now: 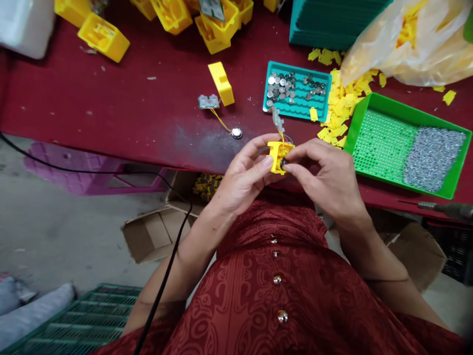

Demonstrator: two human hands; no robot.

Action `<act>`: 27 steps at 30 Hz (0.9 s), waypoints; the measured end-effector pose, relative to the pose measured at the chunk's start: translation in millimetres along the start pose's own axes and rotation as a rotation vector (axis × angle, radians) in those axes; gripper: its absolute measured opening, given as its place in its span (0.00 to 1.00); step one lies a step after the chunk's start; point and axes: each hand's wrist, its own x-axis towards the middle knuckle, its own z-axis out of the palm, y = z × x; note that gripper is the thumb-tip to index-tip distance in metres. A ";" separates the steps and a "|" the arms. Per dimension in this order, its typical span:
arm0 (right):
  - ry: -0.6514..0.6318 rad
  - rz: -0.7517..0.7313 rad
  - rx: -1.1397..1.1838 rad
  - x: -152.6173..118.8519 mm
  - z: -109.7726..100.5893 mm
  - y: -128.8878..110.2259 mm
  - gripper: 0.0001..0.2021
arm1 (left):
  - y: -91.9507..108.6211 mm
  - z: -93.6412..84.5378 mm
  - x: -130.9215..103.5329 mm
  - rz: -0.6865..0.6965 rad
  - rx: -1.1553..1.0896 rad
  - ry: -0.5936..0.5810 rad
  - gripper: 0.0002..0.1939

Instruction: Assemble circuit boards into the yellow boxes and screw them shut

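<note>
My left hand (pixel 246 175) is closed around a small yellow plastic housing (pixel 275 157) at the table's front edge. With thumb and finger, my right hand (pixel 321 170) pinches a small dark round piece, which looks like a button cell (pixel 283 163), at the housing's open side. Thin wires run from the housing up to a pale circuit piece (pixel 278 120). Beyond my left hand lie a yellow cover (pixel 221 84) and a grey-white circuit piece (pixel 209 101), wired to a round silver speaker-like disc (pixel 236 132). My fingers partly hide the housing's inside.
A teal tray (pixel 298 112) holds button cells. Loose yellow tabs (pixel 342 106) lie beside it. A green basket (pixel 384 111) contains many small screws (pixel 434 158). A screwdriver-like tool (pixel 443 207) juts in at right. A black cable (pixel 177 231) crosses near my left arm.
</note>
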 end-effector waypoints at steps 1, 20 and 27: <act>-0.006 0.023 0.024 1.0 -0.7 -0.8 0.03 | 0.4 0.7 -0.7 0.015 -0.011 -0.005 0.22; 0.303 -0.035 0.158 -14.7 -16.6 16.0 0.06 | -3.1 2.5 6.2 -0.013 -0.185 0.030 0.29; 0.299 -0.062 0.174 -4.7 -7.3 33.2 0.07 | -2.9 8.1 1.8 -0.039 -0.208 -0.013 0.28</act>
